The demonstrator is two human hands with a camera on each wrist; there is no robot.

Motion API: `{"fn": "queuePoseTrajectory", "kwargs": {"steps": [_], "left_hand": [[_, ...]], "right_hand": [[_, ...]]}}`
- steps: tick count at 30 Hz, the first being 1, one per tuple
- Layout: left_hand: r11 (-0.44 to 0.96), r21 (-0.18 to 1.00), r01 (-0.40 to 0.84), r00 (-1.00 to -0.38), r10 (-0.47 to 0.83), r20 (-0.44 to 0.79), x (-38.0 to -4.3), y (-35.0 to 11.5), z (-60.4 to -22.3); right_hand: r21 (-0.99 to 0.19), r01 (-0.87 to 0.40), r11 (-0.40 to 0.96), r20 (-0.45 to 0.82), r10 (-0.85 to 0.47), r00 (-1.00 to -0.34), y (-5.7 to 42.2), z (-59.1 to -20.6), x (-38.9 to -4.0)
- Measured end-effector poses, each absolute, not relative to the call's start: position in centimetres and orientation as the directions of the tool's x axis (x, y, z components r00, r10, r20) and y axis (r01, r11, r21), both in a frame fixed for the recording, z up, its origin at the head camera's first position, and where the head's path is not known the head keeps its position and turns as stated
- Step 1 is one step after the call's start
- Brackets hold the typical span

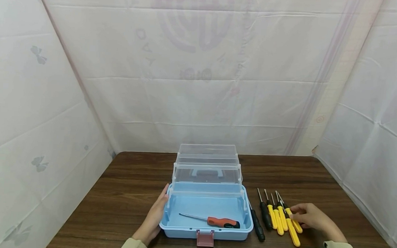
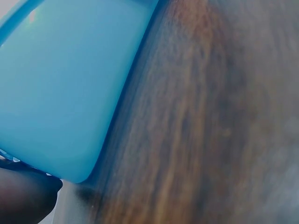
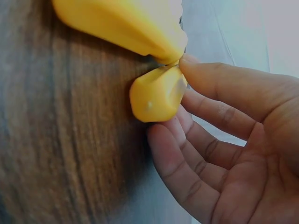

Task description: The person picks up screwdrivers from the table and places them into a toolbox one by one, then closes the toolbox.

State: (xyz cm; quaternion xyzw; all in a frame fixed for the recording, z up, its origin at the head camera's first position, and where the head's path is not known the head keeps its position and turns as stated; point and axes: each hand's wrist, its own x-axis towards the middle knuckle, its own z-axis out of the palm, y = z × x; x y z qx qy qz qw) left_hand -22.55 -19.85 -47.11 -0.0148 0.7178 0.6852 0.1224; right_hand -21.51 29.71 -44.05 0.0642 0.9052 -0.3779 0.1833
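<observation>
A light-blue plastic toolbox [image 1: 180, 232] with its clear lid [image 1: 207, 159] raised stands at mid-table. My left hand [image 1: 154, 215] rests along its left side, fingers extended; the left wrist view catches only a dark fingertip [image 2: 28, 193] at the box's corner. Inside the box lies an orange-and-black screwdriver [image 1: 218, 221], its shaft pointing left. To the right, my right hand [image 1: 310, 218] pinches the yellow handle of the rightmost screwdriver [image 3: 156, 99] between thumb and fingers. Another yellow handle [image 3: 112, 23] lies right beside it.
Several yellow-and-black screwdrivers [image 1: 282, 218] lie side by side right of the box, tips pointing away. Two black-handled screwdrivers [image 1: 258, 225] lie closest to the box wall. A pink latch [image 1: 205, 239] hangs at the box front. White sheeting [image 1: 199, 102] encloses the dark wooden table [image 1: 125, 194].
</observation>
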Motion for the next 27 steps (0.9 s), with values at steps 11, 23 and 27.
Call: {"fn": "queuePoseTrajectory", "kwargs": {"steps": [11, 23, 27], "left_hand": [[0.067, 0.979, -0.195, -0.969, 0.144, -0.203, -22.49, -19.92, -47.00], [0.062, 0.978, -0.198, -0.967, 0.150, -0.205, -22.57, -19.87, -46.94], [0.061, 0.978, -0.201, -0.967, 0.146, -0.208, -22.58, -19.86, -46.98]], "right_hand": [[-0.654, 0.257, 0.712, -0.379, -0.014, -0.925, 29.73, -43.98, -21.72], [-0.628, 0.255, 0.735, -0.364, 0.012, -0.931, 29.57, -43.90, -21.63], [-0.610, 0.254, 0.750, -0.354, 0.028, -0.935, 29.44, -43.81, -21.57]]}}
